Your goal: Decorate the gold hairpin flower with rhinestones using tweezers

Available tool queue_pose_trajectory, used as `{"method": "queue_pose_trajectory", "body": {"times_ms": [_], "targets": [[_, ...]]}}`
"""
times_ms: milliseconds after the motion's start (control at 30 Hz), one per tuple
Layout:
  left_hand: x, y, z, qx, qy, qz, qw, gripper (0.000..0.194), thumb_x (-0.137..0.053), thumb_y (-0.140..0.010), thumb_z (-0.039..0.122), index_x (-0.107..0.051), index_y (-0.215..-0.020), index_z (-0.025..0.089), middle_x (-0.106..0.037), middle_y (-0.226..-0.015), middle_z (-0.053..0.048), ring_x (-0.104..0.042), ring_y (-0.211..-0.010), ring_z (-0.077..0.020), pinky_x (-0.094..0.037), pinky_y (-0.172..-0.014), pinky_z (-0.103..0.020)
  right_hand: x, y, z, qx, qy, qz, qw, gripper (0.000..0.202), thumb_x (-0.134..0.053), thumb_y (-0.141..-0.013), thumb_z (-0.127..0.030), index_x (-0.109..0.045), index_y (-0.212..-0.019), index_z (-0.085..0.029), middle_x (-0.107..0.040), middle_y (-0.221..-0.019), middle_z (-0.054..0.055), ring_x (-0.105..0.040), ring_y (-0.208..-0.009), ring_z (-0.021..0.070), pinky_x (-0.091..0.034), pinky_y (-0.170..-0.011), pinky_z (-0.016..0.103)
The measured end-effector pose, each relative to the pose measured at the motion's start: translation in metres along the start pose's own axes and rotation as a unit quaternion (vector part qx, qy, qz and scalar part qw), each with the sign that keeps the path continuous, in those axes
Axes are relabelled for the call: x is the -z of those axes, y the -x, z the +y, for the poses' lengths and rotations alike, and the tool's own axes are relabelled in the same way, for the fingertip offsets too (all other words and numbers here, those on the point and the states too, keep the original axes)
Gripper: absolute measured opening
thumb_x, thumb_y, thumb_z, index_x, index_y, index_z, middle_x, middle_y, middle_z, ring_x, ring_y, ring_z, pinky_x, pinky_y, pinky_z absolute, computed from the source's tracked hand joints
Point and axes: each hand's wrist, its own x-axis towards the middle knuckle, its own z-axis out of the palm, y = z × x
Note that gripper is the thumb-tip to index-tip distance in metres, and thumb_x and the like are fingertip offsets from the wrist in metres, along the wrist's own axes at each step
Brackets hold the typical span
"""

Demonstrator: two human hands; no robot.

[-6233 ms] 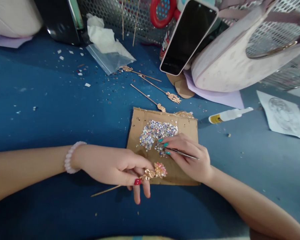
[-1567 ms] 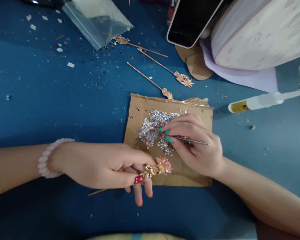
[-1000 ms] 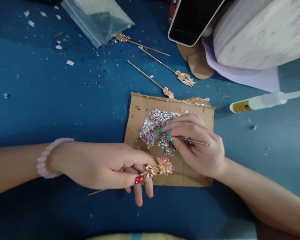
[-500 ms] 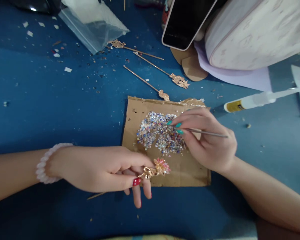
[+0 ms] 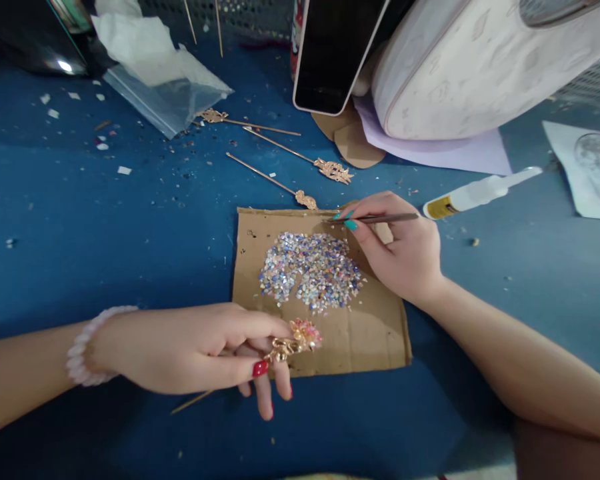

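Note:
A gold hairpin with a pink flower (image 5: 306,333) is pinched in my left hand (image 5: 205,347), over the near left part of a cardboard piece (image 5: 375,333). Its thin stick comes out below the palm. My right hand (image 5: 400,250) grips dark tweezers (image 5: 380,219), whose tip is near the cardboard's far edge. Whether the tip holds anything is too small to tell. Between the hands, a pile of small shiny blue, white and pink chips (image 5: 313,270) is spread on the cardboard.
Three gold hairpins (image 5: 333,171) lie beyond the cardboard. Behind them are a plastic bag (image 5: 165,87), a phone (image 5: 337,60) and a white case (image 5: 445,73). A glue bottle (image 5: 467,198) lies to the right, near a printed sheet (image 5: 590,170).
My right hand and the tweezers have moved from over the chip pile to the cardboard's far edge. My left hand still holds the flower hairpin. The whole view has shifted slightly.

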Motion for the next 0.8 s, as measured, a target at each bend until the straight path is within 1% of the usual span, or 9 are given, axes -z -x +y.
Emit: {"method": "queue_pose_trajectory", "body": {"times_ms": [67,167,267,333,467,567,633,700,800], "targets": [[0.001,0.000,0.001,0.006,0.002,0.002,1.000,0.047,-0.056,-0.132,0.038,-0.058,-0.178,0.028,-0.088,-0.148,-0.020,-0.094,-0.111,-0.0237,-0.068,-0.092,-0.030,-0.001,0.000,0.000,-0.008,-0.001,0.007,1.000,0.013,-0.071,-0.109,-0.018,-0.080,-0.108,-0.028,-0.091,-0.105,0.004,-0.091,-0.101,0.0293,-0.075,-0.094,0.048],[0.002,0.000,0.001,0.006,0.011,0.000,1.000,0.049,-0.055,-0.133,0.039,-0.057,-0.180,0.028,-0.087,-0.148,-0.021,-0.094,-0.111,-0.0242,-0.069,-0.093,-0.031,-0.001,0.000,0.001,0.007,-0.019,0.018,1.000,0.014,-0.072,-0.108,-0.015,-0.079,-0.108,-0.028,-0.091,-0.105,0.003,-0.091,-0.100,0.0284,-0.075,-0.093,0.046],[0.002,0.001,0.001,0.011,0.013,0.000,1.000,0.051,-0.055,-0.133,0.041,-0.056,-0.182,0.029,-0.087,-0.149,-0.021,-0.093,-0.111,-0.0250,-0.070,-0.095,-0.033,-0.001,-0.001,0.000,0.020,-0.027,0.005,0.999,0.015,-0.072,-0.108,-0.015,-0.079,-0.108,-0.028,-0.091,-0.104,0.003,-0.091,-0.099,0.0273,-0.075,-0.093,0.045],[0.002,0.002,0.000,0.013,0.010,0.001,1.000,0.051,-0.057,-0.132,0.041,-0.056,-0.182,0.030,-0.087,-0.148,-0.020,-0.094,-0.111,-0.0248,-0.069,-0.094,-0.032,-0.001,-0.002,0.001,0.013,-0.013,0.009,1.000,0.015,-0.072,-0.108,-0.016,-0.080,-0.107,-0.028,-0.091,-0.104,0.003,-0.091,-0.099,0.0272,-0.075,-0.093,0.044],[0.002,0.004,-0.001,0.013,0.014,0.002,1.000,0.048,-0.055,-0.134,0.041,-0.057,-0.181,0.032,-0.087,-0.150,-0.018,-0.094,-0.116,-0.0244,-0.068,-0.094,-0.030,-0.002,-0.002,0.004,-0.016,-0.003,0.034,0.999,0.013,-0.072,-0.110,-0.018,-0.081,-0.107,-0.028,-0.091,-0.104,0.004,-0.089,-0.096,0.0253,-0.074,-0.085,0.039],[0.002,0.005,-0.001,0.007,0.016,0.005,1.000,0.045,-0.055,-0.134,0.044,-0.059,-0.177,0.031,-0.087,-0.152,-0.018,-0.094,-0.122,-0.0271,-0.068,-0.094,-0.031,-0.002,-0.001,0.006,-0.014,-0.021,0.013,1.000,0.011,-0.074,-0.109,-0.019,-0.081,-0.109,-0.028,-0.091,-0.106,0.004,-0.090,-0.099,0.0267,-0.076,-0.091,0.042],[0.002,0.004,0.001,0.015,0.015,0.006,1.000,0.044,-0.056,-0.134,0.046,-0.060,-0.175,0.029,-0.086,-0.153,-0.019,-0.094,-0.124,-0.0294,-0.067,-0.094,-0.033,-0.002,-0.001,0.008,-0.005,-0.033,0.009,0.999,0.015,-0.075,-0.108,-0.015,-0.080,-0.109,-0.028,-0.091,-0.109,0.004,-0.090,-0.103,0.0280,-0.076,-0.096,0.045],[0.002,0.004,0.003,0.033,0.014,0.008,0.999,0.043,-0.056,-0.134,0.046,-0.061,-0.172,0.028,-0.086,-0.154,-0.019,-0.093,-0.127,-0.0305,-0.067,-0.094,-0.033,-0.002,-0.001,0.009,-0.001,-0.042,0.020,0.999,0.019,-0.075,-0.106,-0.010,-0.079,-0.110,-0.028,-0.091,-0.109,0.003,-0.090,-0.102,0.0267,-0.075,-0.092,0.042],[0.003,0.004,0.004,0.041,0.018,0.012,0.999,0.047,-0.058,-0.133,0.052,-0.057,-0.175,0.031,-0.086,-0.154,-0.018,-0.093,-0.128,-0.0308,-0.067,-0.094,-0.032,-0.004,-0.001,0.010,0.004,-0.050,0.034,0.998,0.018,-0.074,-0.108,-0.011,-0.078,-0.111,-0.028,-0.090,-0.110,0.003,-0.090,-0.102,0.0252,-0.074,-0.091,0.039]]}}
